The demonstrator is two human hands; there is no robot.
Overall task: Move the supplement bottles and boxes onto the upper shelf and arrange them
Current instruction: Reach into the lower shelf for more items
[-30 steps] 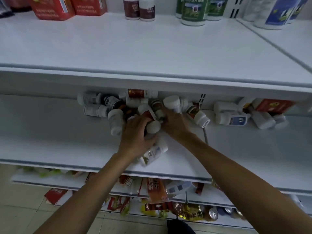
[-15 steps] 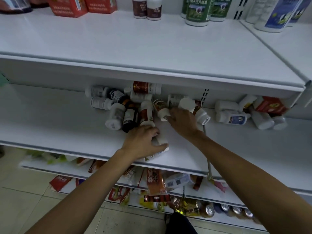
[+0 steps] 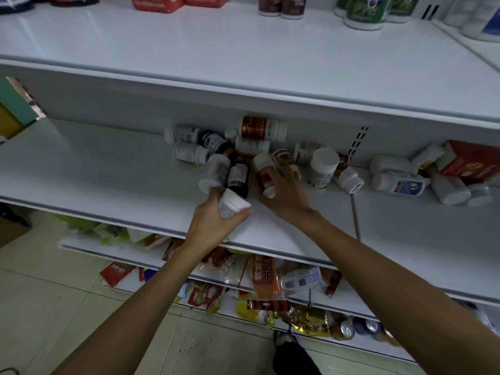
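A heap of supplement bottles (image 3: 238,155) lies toppled on the middle shelf (image 3: 94,169). My left hand (image 3: 213,226) grips a white bottle (image 3: 232,204) near the shelf's front edge, its base turned up toward me. My right hand (image 3: 286,193) is wrapped round a red-labelled white bottle (image 3: 263,174) in the heap, and a brown-labelled bottle (image 3: 282,158) lies against its fingers. More white bottles (image 3: 397,182) and a red box (image 3: 470,161) lie to the right. The upper shelf (image 3: 243,55) is wide and white.
At the back of the upper shelf stand red boxes (image 3: 159,2), two dark bottles (image 3: 281,6) and green-labelled tubs (image 3: 365,12). Snack packets (image 3: 265,277) and cans (image 3: 346,330) crowd the bottom shelf. A green and yellow box (image 3: 13,109) sits at the far left.
My left hand has lifted the white bottle off the shelf and turned it base up. My right hand has moved left from the white-capped bottles onto the red-labelled one.
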